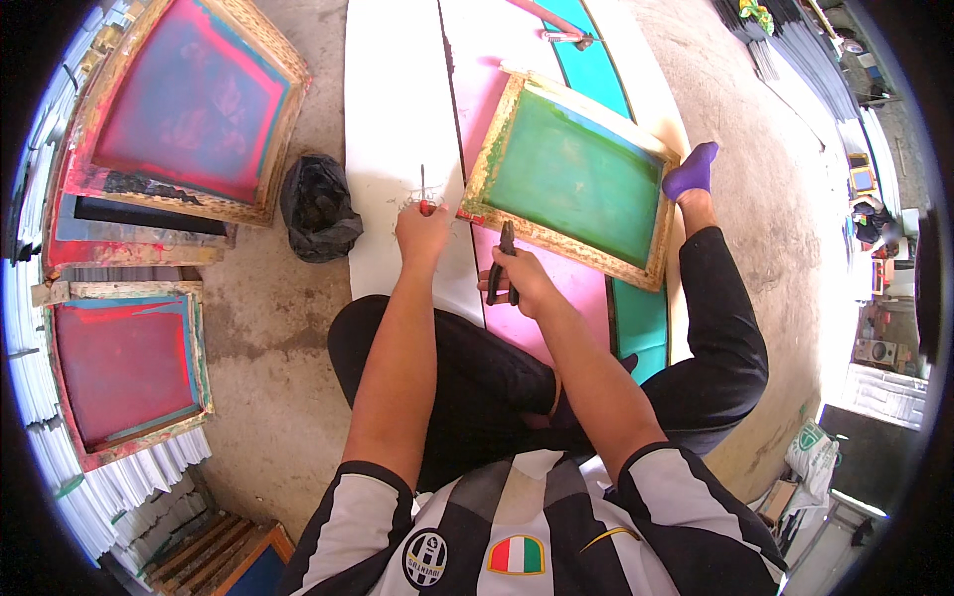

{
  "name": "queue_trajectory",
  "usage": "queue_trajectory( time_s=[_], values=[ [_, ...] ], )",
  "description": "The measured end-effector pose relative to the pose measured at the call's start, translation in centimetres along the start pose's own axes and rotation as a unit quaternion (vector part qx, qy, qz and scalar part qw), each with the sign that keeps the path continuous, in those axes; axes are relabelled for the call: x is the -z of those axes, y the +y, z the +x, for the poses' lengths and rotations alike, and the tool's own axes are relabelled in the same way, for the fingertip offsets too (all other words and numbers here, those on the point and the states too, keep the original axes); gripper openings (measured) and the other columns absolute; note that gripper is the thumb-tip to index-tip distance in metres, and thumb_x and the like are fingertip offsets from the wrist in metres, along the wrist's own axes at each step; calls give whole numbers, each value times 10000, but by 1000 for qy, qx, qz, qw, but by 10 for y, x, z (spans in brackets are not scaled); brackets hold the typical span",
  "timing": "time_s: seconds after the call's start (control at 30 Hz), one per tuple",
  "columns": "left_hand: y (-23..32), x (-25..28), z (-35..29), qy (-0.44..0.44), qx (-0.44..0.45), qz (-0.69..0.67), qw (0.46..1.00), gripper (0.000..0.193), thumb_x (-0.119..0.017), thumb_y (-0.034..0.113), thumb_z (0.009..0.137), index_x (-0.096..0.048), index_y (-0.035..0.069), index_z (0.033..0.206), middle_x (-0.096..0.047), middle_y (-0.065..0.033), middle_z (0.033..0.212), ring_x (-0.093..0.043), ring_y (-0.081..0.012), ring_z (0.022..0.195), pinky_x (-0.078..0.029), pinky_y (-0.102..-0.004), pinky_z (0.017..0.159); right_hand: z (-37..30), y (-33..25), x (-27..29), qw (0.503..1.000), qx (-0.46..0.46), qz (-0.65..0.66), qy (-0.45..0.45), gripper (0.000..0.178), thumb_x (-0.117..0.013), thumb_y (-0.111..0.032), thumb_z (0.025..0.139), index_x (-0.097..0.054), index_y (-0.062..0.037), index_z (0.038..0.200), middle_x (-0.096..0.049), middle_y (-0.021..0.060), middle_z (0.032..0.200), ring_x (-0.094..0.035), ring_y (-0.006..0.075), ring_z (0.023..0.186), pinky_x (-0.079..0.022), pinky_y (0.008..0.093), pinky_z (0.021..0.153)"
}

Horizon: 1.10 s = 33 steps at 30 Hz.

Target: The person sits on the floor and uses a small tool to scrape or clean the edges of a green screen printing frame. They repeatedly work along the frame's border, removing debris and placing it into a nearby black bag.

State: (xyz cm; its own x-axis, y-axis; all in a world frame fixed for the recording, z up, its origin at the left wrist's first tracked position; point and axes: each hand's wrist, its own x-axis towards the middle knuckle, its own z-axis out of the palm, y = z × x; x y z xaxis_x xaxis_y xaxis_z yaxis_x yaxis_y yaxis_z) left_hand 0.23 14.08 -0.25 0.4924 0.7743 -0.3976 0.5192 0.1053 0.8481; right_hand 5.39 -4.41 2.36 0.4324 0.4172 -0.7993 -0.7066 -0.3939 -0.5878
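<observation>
My left hand (422,233) is closed around the red handle of a screwdriver (423,189), its thin shaft pointing away from me over a white board. Small wiry bits (396,191), perhaps staples, lie scattered around that hand. In my right hand (527,278) I grip dark-handled pliers (505,260), jaws upward, close to the near left corner of a wooden screen-printing frame (556,248). Green mesh (571,174) fills this frame, which lies tilted across the pink and teal strips. Whether the plier jaws hold anything is too small to tell.
A crumpled black plastic bag (320,214) sits on the floor left of the white board (393,89). Red-and-blue screen frames (189,99) stand farther left. Beyond the green frame lies a red-handled tool (552,18), possibly a hammer. My purple-socked foot (691,171) rests beside the frame.
</observation>
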Motion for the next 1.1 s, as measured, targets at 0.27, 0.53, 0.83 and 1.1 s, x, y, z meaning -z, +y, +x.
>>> queue_trajectory(
  time_s=[0.27,0.53,0.83,1.1],
  values=[
    [-3,3,6,37,-10,-4,999,321,-755,255,828,-604,7,692,-572,-45,604,-514,-156,544,-416,-359,542,-2,-30,8,996,-63,-67,13,335,-574,-304,972,-491,-21,1130,-608,178,941,-674,326,778,-555,561,669],
    [-4,-1,7,22,-11,-48,999,308,-742,245,840,-588,15,706,-542,-21,601,-481,-133,506,-376,-334,476,7,-49,25,980,-114,-163,15,396,-597,-253,951,-492,44,1191,-624,207,945,-678,357,761,-544,586,648],
    [-7,-7,11,4,-1,-70,998,263,-726,215,854,-585,46,709,-554,-21,610,-482,-113,468,-367,-297,425,7,-61,29,961,-129,-241,29,308,-631,-243,916,-564,23,1059,-660,172,790,-632,236,583,-499,409,466],
    [-3,-8,9,14,-8,-44,999,274,-724,224,855,-595,26,717,-548,-26,590,-514,-132,490,-406,-319,441,12,-22,8,972,1,-204,114,197,-552,-122,852,-518,58,922,-582,156,690,-550,219,451,-408,388,350]
  ],
)
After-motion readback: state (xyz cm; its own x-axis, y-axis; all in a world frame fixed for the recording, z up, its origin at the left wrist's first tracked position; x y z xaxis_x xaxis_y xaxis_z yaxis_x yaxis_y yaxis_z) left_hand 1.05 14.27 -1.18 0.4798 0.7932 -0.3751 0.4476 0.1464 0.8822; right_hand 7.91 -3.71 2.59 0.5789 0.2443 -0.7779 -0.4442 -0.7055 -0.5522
